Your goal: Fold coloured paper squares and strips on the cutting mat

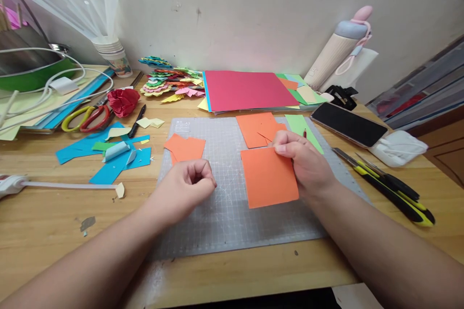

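A: Where do we have the orange square [270, 181]?
B: We're pinching it in our right hand [304, 159], above the grey cutting mat [224, 231]. The thumb lies across the front, close to the square's top right corner.
A: So how does it sit relative to those fingers?
B: From our fingertips, most of it hangs toward seven o'clock, its broad side facing us.
A: And our left hand [194, 178]?
B: It's at about nine o'clock from the square, well apart from it. The fingers are curled in, thumb against the forefinger. We can't tell whether anything is tucked inside.
A: What do we see around them?
B: At twelve o'clock from our left hand, some orange scraps [186, 147] lie on the mat, partly hidden by it. Beyond the square, toward twelve, we have another orange sheet [250, 130].
A: Anything off the mat?
B: Taking the mat's middle as our dial, the yellow-and-black cutter [393, 198] is around three, the phone [350, 124] at two, and blue scraps [108, 169] between nine and ten.
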Motion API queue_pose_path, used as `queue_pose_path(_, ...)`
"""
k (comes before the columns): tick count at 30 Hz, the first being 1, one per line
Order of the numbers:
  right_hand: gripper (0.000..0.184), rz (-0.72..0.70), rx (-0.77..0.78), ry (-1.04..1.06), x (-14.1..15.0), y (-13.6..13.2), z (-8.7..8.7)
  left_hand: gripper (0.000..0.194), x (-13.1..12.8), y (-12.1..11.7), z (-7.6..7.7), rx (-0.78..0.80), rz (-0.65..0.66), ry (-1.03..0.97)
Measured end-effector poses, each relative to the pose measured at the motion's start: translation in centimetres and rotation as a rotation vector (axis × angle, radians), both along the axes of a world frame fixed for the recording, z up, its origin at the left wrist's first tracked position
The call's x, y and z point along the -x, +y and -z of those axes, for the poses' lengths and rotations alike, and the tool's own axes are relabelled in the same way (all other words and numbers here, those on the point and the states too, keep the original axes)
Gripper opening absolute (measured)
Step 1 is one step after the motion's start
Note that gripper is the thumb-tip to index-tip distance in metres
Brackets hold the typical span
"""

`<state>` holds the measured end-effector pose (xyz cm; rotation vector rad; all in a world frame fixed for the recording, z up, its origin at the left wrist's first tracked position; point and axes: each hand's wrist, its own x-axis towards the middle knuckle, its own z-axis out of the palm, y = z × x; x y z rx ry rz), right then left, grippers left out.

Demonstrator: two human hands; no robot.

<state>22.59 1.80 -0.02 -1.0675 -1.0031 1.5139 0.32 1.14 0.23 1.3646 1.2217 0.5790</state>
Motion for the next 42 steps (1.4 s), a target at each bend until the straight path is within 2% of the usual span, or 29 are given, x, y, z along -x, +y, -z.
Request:
queue_pose_path(2, 0.016, -0.093, -0.028, -0.048, 0.1, 0.1, 0.2, 0.011, -0.2, 0.0, 0.1, 0.055, -0.041, -0.102)
queue_pose_path(4, 0.015, -0.272, -0.091, -0.158, 0.6, -0.2, 0.5, 0.019, -0.6, -0.1, 0.2, 0.175, -0.035, -0.259)
queue_pose_path(7, 0.012, -0.459, -0.177, -0.297, 1.5, -1.0, 0.9, 0.027, -0.9, -0.4, 0.5, 0.337, 0.090, -0.419)
queue_pose_path(9, 0.010, -0.474, -0.207, -0.338, 1.9, -1.4, 1.1, 0.025, -0.9, -0.6, 0.7, 0.380, 0.154, -0.469)
queue_pose_path(12, 0.006, -0.413, -0.195, -0.306, 2.2, -1.5, 1.3, 0.023, -0.7, -0.7, 1.1, 0.371, 0.137, -0.518)
queue_pose_path(16, 0.024, -0.331, -0.022, -0.193, 2.2, -1.0, 1.8, 0.028, -0.7, -0.4, 1.4, 0.264, 0.052, -0.499)
queue_pose_path(20, 0.020, -0.387, 0.069, -0.225, 2.1, -0.9, 1.8, 0.032, -0.9, -0.3, 1.4, 0.141, -0.007, -0.386)
queue_pose_path(24, 0.019, -0.511, 0.088, -0.293, 2.2, -1.2, 1.2, 0.021, -1.2, -0.6, 1.1, 0.113, 0.082, -0.281)
queue_pose_path(27, 0.019, -0.599, 0.078, -0.311, 2.3, -1.4, 1.0, 0.024, -1.3, -0.8, 0.7, 0.111, 0.142, -0.222)
queue_pose_path(33, 0.023, -0.663, 0.063, -0.310, 2.2, -1.6, 1.1, 0.028, -1.2, -1.1, 0.5, 0.112, 0.229, -0.157)
queue_pose_path(35, 0.024, -0.650, 0.075, -0.311, 2.1, -1.6, 1.1, 0.029, -1.2, -1.0, 0.7, 0.088, 0.227, -0.170)
queue_pose_path(38, 0.019, -0.538, 0.051, -0.353, 1.9, -1.3, 1.1, 0.025, -1.0, -0.8, 0.8, -0.062, 0.085, -0.144)
queue_pose_path(40, 0.010, -0.372, -0.077, -0.439, 1.8, -0.9, 1.1, 0.015, -0.8, -0.7, 0.7, -0.256, -0.014, -0.056)
queue_pose_path(42, 0.004, -0.186, -0.315, -0.499, 1.6, -0.7, 1.1, 0.007, -0.6, -0.7, 0.5, -0.479, -0.038, 0.038)
